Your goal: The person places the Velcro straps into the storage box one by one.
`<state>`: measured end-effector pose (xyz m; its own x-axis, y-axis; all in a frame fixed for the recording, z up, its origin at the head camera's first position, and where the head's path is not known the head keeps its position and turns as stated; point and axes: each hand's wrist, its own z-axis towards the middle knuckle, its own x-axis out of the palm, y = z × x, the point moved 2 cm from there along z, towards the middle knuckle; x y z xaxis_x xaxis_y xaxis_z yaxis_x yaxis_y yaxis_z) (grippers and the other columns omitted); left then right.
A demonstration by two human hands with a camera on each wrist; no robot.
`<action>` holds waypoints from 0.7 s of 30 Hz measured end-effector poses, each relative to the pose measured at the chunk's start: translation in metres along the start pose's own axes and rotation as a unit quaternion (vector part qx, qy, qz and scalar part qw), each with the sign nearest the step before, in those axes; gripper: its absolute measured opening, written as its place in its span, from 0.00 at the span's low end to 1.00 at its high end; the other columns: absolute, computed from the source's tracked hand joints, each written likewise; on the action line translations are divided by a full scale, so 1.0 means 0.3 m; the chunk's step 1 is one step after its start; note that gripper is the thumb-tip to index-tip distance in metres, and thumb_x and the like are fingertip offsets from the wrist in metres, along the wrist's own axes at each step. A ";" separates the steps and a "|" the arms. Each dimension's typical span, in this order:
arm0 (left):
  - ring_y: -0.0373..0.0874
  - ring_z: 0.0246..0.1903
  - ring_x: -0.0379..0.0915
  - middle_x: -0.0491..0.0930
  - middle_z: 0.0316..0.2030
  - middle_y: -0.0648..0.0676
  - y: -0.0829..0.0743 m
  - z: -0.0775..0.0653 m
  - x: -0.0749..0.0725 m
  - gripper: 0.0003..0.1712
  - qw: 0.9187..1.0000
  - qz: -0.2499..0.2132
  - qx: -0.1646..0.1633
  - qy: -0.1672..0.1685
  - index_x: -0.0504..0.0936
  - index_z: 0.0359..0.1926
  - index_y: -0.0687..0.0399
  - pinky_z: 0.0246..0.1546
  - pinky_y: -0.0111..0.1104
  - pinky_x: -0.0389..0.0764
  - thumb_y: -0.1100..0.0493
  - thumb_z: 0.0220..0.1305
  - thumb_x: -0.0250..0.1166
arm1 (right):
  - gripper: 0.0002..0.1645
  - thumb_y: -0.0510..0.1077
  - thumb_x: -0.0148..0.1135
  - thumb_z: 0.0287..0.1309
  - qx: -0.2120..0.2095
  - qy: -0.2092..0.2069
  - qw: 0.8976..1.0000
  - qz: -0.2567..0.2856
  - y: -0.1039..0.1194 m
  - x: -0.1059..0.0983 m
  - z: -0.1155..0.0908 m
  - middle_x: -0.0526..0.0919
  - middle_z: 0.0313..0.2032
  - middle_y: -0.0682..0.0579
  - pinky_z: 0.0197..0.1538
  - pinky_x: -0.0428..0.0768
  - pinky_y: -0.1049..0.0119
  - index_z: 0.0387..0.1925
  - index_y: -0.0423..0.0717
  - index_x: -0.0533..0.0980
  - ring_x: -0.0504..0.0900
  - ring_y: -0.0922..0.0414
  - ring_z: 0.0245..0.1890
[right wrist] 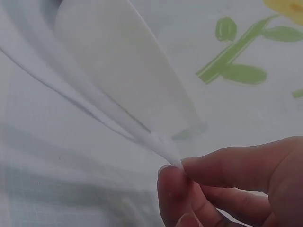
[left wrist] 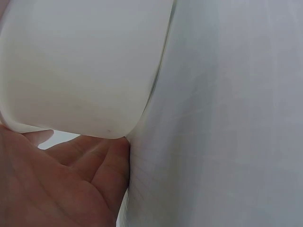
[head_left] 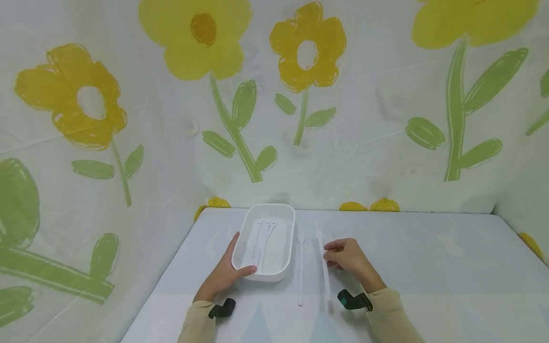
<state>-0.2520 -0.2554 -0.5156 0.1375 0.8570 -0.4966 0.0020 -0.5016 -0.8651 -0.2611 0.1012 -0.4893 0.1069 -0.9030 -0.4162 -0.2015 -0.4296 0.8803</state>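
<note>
My left hand [head_left: 223, 277] grips the near left corner of a white rectangular plastic tub [head_left: 271, 277], thumb over the rim and fingers along its side. In the left wrist view, fingers [left wrist: 106, 172] lie against the tub's wall [left wrist: 85, 71]. Several thin white strips with small heads [head_left: 262, 247] lie lengthwise inside it. Right of the tub, my right hand [head_left: 348, 257] pinches a long thin white strip [head_left: 327, 283] between thumb and fingertips, seen close in the right wrist view as a pale strip [right wrist: 158, 144]. Between tub and right hand lies a similar white strip [head_left: 300, 278].
Everything is on a pale patterned tabletop [head_left: 429, 267]. White cloth [head_left: 364, 143] printed with yellow flowers hangs behind the table and along both sides. A dark wrist device [head_left: 223, 308] sits at the left sleeve, another [head_left: 355, 300] at the right.
</note>
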 end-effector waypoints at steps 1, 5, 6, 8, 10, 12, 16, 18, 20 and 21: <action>0.63 0.80 0.47 0.43 0.84 0.56 -0.001 0.001 0.000 0.73 1.000 -0.002 -0.004 0.000 0.38 0.84 0.35 0.75 0.68 0.53 0.43 0.50 0.81 | 0.16 0.40 0.68 0.63 0.000 -0.001 1.000 0.006 0.002 -0.001 -0.001 0.88 0.37 0.47 0.35 0.83 0.65 0.50 0.37 0.83 0.84 0.57 0.30; 0.64 0.80 0.48 0.43 0.84 0.56 -0.004 0.000 0.000 0.73 1.000 0.004 -0.005 -0.001 0.38 0.84 0.35 0.74 0.68 0.54 0.43 0.51 0.81 | 0.17 0.41 0.68 0.64 0.004 -0.002 1.000 0.024 0.007 -0.003 0.000 0.89 0.37 0.47 0.36 0.83 0.65 0.52 0.37 0.82 0.85 0.57 0.31; 0.64 0.80 0.48 0.43 0.84 0.56 -0.004 -0.001 0.000 0.73 1.000 0.005 -0.006 -0.001 0.38 0.84 0.36 0.75 0.68 0.54 0.43 0.51 0.81 | 0.17 0.41 0.68 0.65 0.007 -0.002 1.000 0.029 0.008 -0.003 0.001 0.89 0.38 0.47 0.37 0.82 0.65 0.52 0.37 0.82 0.85 0.57 0.31; 0.63 0.80 0.47 0.42 0.84 0.56 -0.003 0.000 0.000 0.73 1.000 0.004 -0.006 0.000 0.38 0.84 0.36 0.75 0.67 0.54 0.43 0.51 0.81 | 0.18 0.42 0.68 0.65 0.007 0.000 0.999 0.038 0.010 -0.005 0.002 0.89 0.39 0.47 0.37 0.82 0.65 0.52 0.37 0.82 0.85 0.57 0.32; 0.63 0.80 0.47 0.42 0.84 0.56 -0.002 0.002 -0.001 0.73 1.000 0.001 -0.004 -0.001 0.38 0.84 0.37 0.76 0.66 0.53 0.43 0.51 0.81 | 0.18 0.43 0.68 0.65 0.004 0.002 0.999 0.048 0.012 -0.007 0.001 0.90 0.40 0.46 0.37 0.82 0.65 0.53 0.37 0.82 0.86 0.57 0.33; 0.62 0.81 0.46 0.43 0.84 0.56 -0.001 0.005 -0.003 0.73 1.000 0.000 -0.001 -0.001 0.38 0.84 0.37 0.76 0.66 0.52 0.43 0.51 0.81 | 0.19 0.43 0.67 0.66 0.001 0.003 0.998 0.057 0.016 -0.009 -0.001 0.90 0.41 0.46 0.37 0.82 0.66 0.54 0.37 0.81 0.86 0.57 0.33; 0.62 0.80 0.47 0.43 0.84 0.56 0.000 0.008 -0.006 0.73 1.000 0.002 0.003 -0.002 0.38 0.84 0.38 0.76 0.66 0.52 0.44 0.51 0.81 | 0.20 0.44 0.66 0.66 -0.003 0.005 0.997 0.072 0.023 -0.010 -0.003 0.90 0.40 0.47 0.38 0.82 0.66 0.55 0.37 0.81 0.86 0.57 0.33; 0.62 0.80 0.48 0.43 0.84 0.57 0.002 0.008 -0.007 0.73 1.000 0.004 0.003 0.000 0.38 0.84 0.38 0.76 0.66 0.53 0.44 0.51 0.81 | 0.20 0.44 0.66 0.66 -0.001 0.003 0.997 0.079 0.023 -0.011 -0.003 0.90 0.40 0.47 0.39 0.82 0.67 0.55 0.37 0.81 0.87 0.58 0.33; 0.62 0.80 0.48 0.43 0.84 0.57 0.004 0.008 -0.006 0.73 1.000 0.005 0.002 0.000 0.38 0.84 0.38 0.76 0.66 0.53 0.44 0.51 0.81 | 0.20 0.44 0.67 0.66 0.000 0.001 0.996 0.085 0.024 -0.011 -0.004 0.90 0.40 0.47 0.39 0.82 0.67 0.56 0.37 0.81 0.87 0.58 0.34; 0.62 0.80 0.48 0.43 0.84 0.57 0.005 0.007 -0.006 0.73 1.000 0.004 0.002 0.001 0.38 0.84 0.38 0.76 0.66 0.53 0.44 0.51 0.81 | 0.21 0.44 0.67 0.66 0.002 0.000 0.996 0.088 0.024 -0.012 -0.005 0.90 0.41 0.47 0.39 0.82 0.67 0.56 0.37 0.80 0.87 0.58 0.34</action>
<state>-0.2544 -0.2575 -0.5161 0.1385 0.8523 -0.5043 -0.0025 -0.5089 -0.8608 -0.2613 0.1012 -0.4812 0.0695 -0.9644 -0.2552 -0.2201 -0.2643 0.9390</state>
